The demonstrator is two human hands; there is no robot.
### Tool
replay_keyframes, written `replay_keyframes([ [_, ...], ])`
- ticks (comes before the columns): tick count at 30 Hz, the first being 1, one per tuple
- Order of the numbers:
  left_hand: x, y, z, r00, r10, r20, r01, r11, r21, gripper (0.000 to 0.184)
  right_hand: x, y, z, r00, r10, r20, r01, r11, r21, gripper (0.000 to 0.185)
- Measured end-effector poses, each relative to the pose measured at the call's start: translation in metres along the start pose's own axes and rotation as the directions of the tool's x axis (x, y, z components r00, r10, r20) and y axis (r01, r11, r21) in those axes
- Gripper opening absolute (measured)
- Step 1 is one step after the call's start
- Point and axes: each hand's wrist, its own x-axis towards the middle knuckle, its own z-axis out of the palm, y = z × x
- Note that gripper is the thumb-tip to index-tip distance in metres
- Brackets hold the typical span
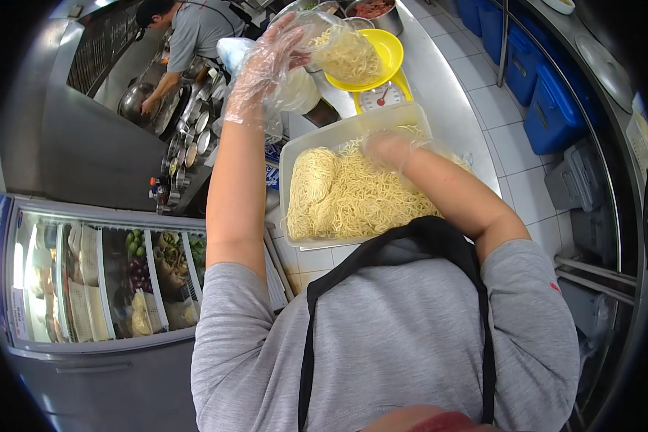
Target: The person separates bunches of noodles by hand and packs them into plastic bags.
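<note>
My left hand (270, 61), in a clear plastic glove, grips the edge of a clear plastic bag (349, 59) with noodles in it. The bag is over the yellow pan (390, 52) of a dial scale (383, 96); whether it rests there I cannot tell. My right hand (390, 149), also gloved, is at the far right part of a translucent plastic tub (286, 169) of yellow noodles (371, 198). Its fingers are blurred and partly hidden among the strands. A rounded clump of noodles (313, 180) lies at the tub's left side.
A metal pot of red food (371, 9) stands beyond the scale on the steel counter (457, 122). At left, a co-worker (198, 36) handles a wok near several metal containers. A glass-topped fridge (108, 281) is at lower left, blue bins (558, 108) at right.
</note>
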Motion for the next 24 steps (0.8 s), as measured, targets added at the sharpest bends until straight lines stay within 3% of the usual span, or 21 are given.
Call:
replay_keyframes([
  [2, -0.002, 0.002, 0.003, 1.0, -0.013, -0.012, 0.013, 1.0, 0.012, 0.067, 0.005, -0.009, 0.006, 0.99, 0.06, -0.126, -0.044, 0.991, 0.125, 0.021],
  [6, 0.0, 0.002, 0.0, 0.996, -0.078, -0.029, 0.08, 0.995, 0.065, 0.058, -0.006, -0.033, -0.036, 0.997, -0.013, -0.081, 0.029, 0.98, 0.196, 0.021],
  [8, -0.002, 0.003, 0.001, 0.995, -0.092, -0.023, 0.093, 0.993, 0.067, 0.058, -0.01, -0.045, -0.056, 0.961, 0.044, -0.271, 0.029, 0.966, 0.259, 0.019],
  [9, -0.003, 0.004, 0.002, 0.996, -0.088, -0.023, 0.09, 0.994, 0.06, 0.058, -0.016, -0.049, -0.067, 0.96, 0.048, -0.275, 0.027, 0.964, 0.263, 0.019],
  [11, -0.004, 0.005, 0.002, 0.996, -0.084, -0.019, 0.085, 0.995, 0.058, 0.058, -0.032, -0.057, -0.09, 0.937, -0.152, -0.315, 0.218, 0.958, 0.187, 0.017],
  [15, -0.004, 0.008, 0.001, 0.993, -0.107, -0.04, 0.109, 0.993, 0.055, 0.057, -0.04, -0.063, -0.096, 0.901, -0.152, -0.407, 0.305, 0.888, 0.343, 0.018],
  [19, -0.003, 0.007, 0.001, 0.994, -0.096, -0.057, 0.1, 0.993, 0.068, 0.057, -0.049, -0.068, -0.115, 0.862, -0.217, -0.459, 0.369, 0.888, 0.273, 0.014],
  [21, -0.003, 0.007, 0.0, 0.995, -0.096, -0.042, 0.098, 0.993, 0.062, 0.058, -0.051, -0.07, -0.13, 0.754, -0.292, -0.589, 0.492, 0.844, 0.212, 0.01],
  [22, -0.003, 0.007, -0.003, 0.995, -0.097, -0.024, 0.098, 0.994, 0.055, 0.06, -0.039, -0.067, -0.132, 0.621, -0.367, -0.692, 0.565, 0.822, 0.071, 0.007],
  [24, 0.015, -0.014, -0.028, 0.999, -0.03, 0.023, 0.029, 0.998, 0.048, 0.059, -0.043, -0.069, -0.168, 0.632, -0.406, -0.66, 0.61, 0.786, 0.1, 0.009],
])
